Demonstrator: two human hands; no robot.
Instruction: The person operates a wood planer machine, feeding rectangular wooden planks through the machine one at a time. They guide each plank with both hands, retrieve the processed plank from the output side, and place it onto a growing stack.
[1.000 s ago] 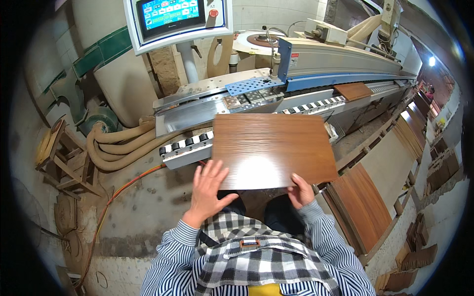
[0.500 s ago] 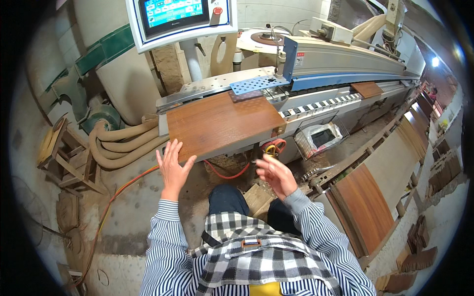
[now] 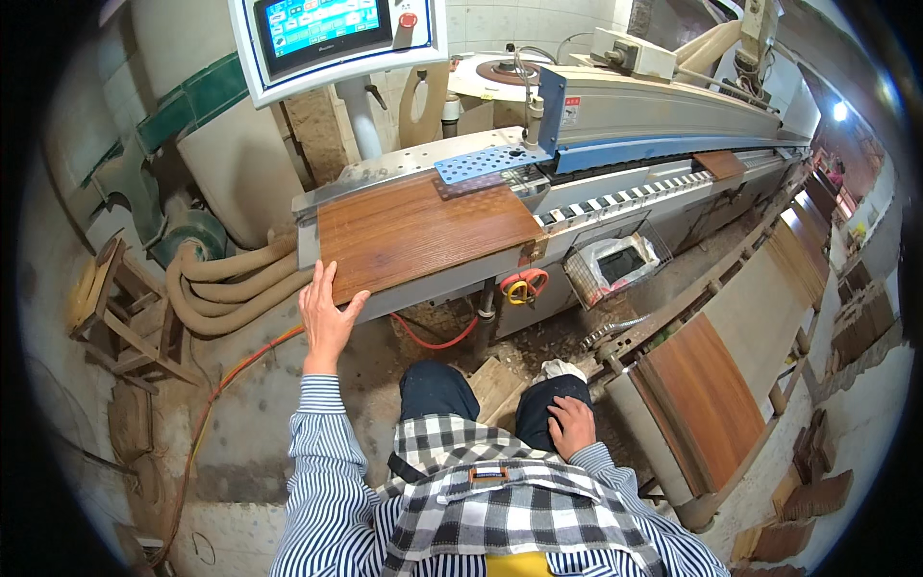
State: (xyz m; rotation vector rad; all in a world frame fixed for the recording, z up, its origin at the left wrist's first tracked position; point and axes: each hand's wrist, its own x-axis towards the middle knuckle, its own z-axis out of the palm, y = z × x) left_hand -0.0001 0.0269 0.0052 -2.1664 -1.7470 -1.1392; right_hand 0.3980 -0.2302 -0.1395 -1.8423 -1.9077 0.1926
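Note:
A brown wood-grain panel (image 3: pixel 423 236) lies flat on the infeed end of a long grey machine (image 3: pixel 615 207). Its far edge runs beneath a blue perforated plate (image 3: pixel 486 162). At the panel's near left corner is my left hand (image 3: pixel 328 317), fingers stretched out and the fingertips against or just at the edge; firm contact is hard to judge. My right hand (image 3: pixel 573 425) rests on my right thigh (image 3: pixel 543 412), fingers loosely spread and holding nothing. A smaller brown panel piece (image 3: pixel 719 164) sits farther along the machine's track.
At the right, a stack of brown panels (image 3: pixel 702 404) lies on a roller conveyor (image 3: pixel 615 361). Scissors with red and yellow handles (image 3: pixel 524 287) hang by the machine, near a wire basket (image 3: pixel 623 264). Thick hoses (image 3: pixel 226 298) and a wooden stool (image 3: pixel 130 308) stand left. A control screen (image 3: pixel 325 29) rises above.
My right hand has dropped from in front of the machine to my right thigh. My left hand stays at the panel's near left corner. The view has shifted slightly.

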